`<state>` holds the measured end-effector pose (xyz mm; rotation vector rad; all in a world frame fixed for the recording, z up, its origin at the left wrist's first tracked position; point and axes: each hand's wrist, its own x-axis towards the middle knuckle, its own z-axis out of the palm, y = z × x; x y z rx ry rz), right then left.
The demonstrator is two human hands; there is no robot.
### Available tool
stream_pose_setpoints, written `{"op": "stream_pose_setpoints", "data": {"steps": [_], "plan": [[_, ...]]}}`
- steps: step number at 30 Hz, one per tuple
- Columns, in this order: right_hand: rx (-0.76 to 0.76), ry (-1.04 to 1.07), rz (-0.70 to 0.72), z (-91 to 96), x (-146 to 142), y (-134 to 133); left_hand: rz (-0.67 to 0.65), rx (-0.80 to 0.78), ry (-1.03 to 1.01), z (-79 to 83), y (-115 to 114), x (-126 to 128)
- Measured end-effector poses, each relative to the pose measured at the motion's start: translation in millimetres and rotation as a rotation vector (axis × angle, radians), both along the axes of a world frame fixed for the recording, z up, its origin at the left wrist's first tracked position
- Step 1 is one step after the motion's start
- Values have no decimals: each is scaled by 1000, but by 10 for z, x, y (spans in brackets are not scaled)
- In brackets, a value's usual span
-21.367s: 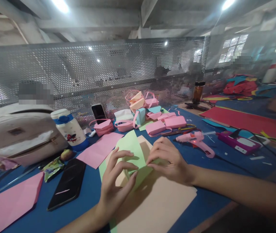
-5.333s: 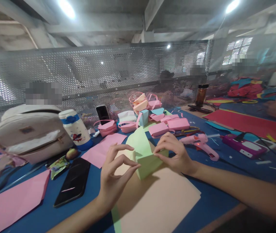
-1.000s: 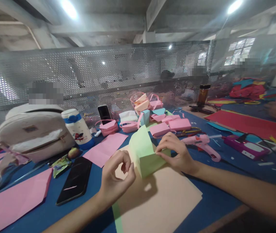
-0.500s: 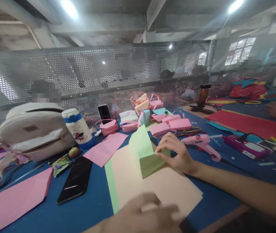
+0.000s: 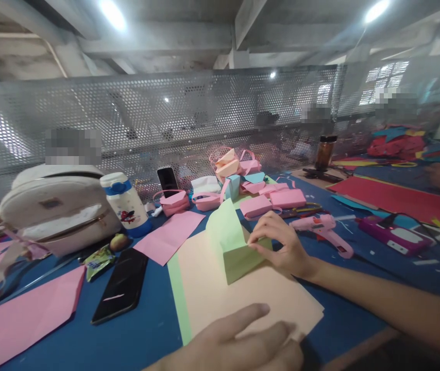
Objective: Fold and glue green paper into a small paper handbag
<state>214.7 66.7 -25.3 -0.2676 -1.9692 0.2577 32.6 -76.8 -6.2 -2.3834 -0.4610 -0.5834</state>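
**Green paper pinched at its fold, the other hand flat on the peach sheet**

The right hand (image 5: 282, 247) pinches the folded green paper (image 5: 230, 247) between thumb and forefinger at its right edge. The paper stands half upright on the peach sheet (image 5: 212, 293), near the middle of the blue table (image 5: 138, 335). The left hand (image 5: 239, 345) lies open and flat on the near edge of the same sheet, apart from the green paper, and it holds nothing.

The step in hand seems to be a fold of the green piece, with only one hand on it. A further crease would probably call for both hands at the fold, so that the edges meet squarely before they are pressed.

Containers:
- The white bag (image 5: 57, 206) looks closed and its content is hidden.
- The white bottle (image 5: 125, 203) has its blue cap on.
- The brown jar (image 5: 324, 151) far back carries a dark lid; what is inside cannot be told.
- The small pink paper boxes (image 5: 270, 198) look closed.
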Motion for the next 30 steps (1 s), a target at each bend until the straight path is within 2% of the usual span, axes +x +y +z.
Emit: {"op": "stream_pose_setpoints", "data": {"steps": [5, 9, 12, 16, 22, 30], "plan": [[3, -16, 1, 11, 5, -14, -1, -192, -239, 89, 174, -106], [5, -9, 14, -4, -7, -13, 183, -260, -439, 133, 374, -225], [-6, 4, 23, -17, -29, -21, 244, -304, -497, 127, 484, -292], [-4, -12, 62, -10, -56, -94, 253, -277, -532, 105, 540, -318], [33, -75, 102, 27, -74, -236, 196, -219, -537, 103, 509, -292], [34, -59, 102, 11, -101, -226, 195, -181, -543, 116, 493, -272]]}}
